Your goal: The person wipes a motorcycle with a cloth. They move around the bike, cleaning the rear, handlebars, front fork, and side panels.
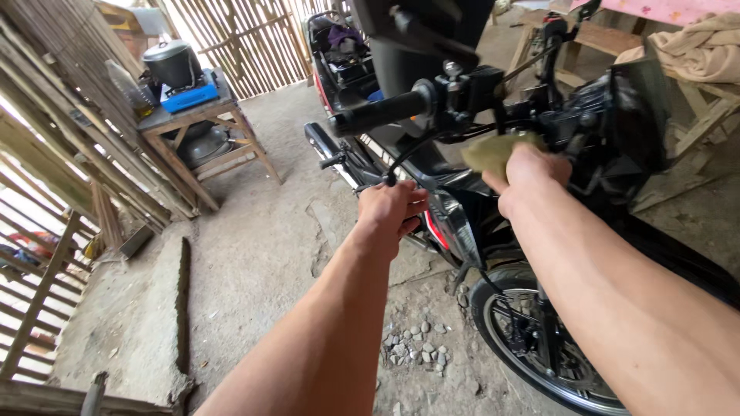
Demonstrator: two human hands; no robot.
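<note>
Cloth (493, 152) in right hand (532, 173)

your right hand (532, 171) presses an olive-green cloth (493, 152) to the glossy black motorcycle (462, 181), whose side panel shows a red and white stripe. the handlebar grip (378, 114) is black. on the brown wooden table (202, 115) sit a blue stove (189, 95) and grey pot (171, 62).
</note>
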